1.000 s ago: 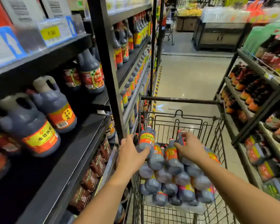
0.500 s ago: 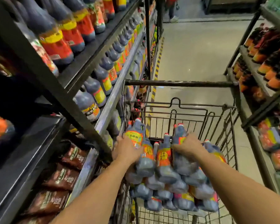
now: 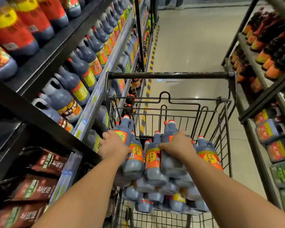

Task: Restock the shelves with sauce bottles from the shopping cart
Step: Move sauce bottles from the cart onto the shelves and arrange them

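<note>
- Head view, far left: I see stocked shelves (image 3: pixel 95 99);
- left hand (image 3: pixel 114 144) grips a bottle (image 3: pixel 124 127), fingers curled round its side;
- right hand (image 3: pixel 178 145) grips a second bottle (image 3: pixel 170 163), fingers wrapped over its top;
- both bottles lie atop the pile (image 3: pixel 155 191) in the cart (image 3: pixel 171 75), just beside the shelves.

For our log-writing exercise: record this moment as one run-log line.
left hand: grips left bottle | right hand: grips right bottle | cart: piled with bottles

Even overhead store light; glare on the far floor (image 3: pixel 187 58); left shelf bottles (image 3: pixel 10 30) motion-blurred; wide-angle edge bending.
</note>
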A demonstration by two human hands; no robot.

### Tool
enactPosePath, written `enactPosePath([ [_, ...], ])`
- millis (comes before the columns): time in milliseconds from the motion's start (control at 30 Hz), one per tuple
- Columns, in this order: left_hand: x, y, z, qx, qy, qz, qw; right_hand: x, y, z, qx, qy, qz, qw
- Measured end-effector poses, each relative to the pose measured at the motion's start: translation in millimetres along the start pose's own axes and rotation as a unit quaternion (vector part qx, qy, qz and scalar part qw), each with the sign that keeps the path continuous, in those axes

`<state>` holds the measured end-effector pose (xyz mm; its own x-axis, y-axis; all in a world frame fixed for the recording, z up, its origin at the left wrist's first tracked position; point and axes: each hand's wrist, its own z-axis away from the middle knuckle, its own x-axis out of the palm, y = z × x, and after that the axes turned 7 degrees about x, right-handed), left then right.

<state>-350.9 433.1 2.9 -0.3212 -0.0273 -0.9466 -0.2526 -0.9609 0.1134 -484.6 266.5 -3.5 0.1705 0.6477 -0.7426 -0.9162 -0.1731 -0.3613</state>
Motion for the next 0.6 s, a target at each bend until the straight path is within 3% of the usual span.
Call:
enactPosePath([
  [200,1.0,-42.7,25.2,0.035,0.045,0.177,0.983,-4.6,10.4,30.5,-0.061,0.000,-0.085,0.995],
  [400,-14.8,-73.2,89.2,0.062,0.111,0.446,0.886,-16.6,10.1,82.4,-0.168,0.047,-0.204,0.963],
  [600,-66.7,-97.2,150.5,0.117,0.175,0.523,0.826,-28.5,-12.7,161.1,-0.312,0.059,-0.287,0.904],
])
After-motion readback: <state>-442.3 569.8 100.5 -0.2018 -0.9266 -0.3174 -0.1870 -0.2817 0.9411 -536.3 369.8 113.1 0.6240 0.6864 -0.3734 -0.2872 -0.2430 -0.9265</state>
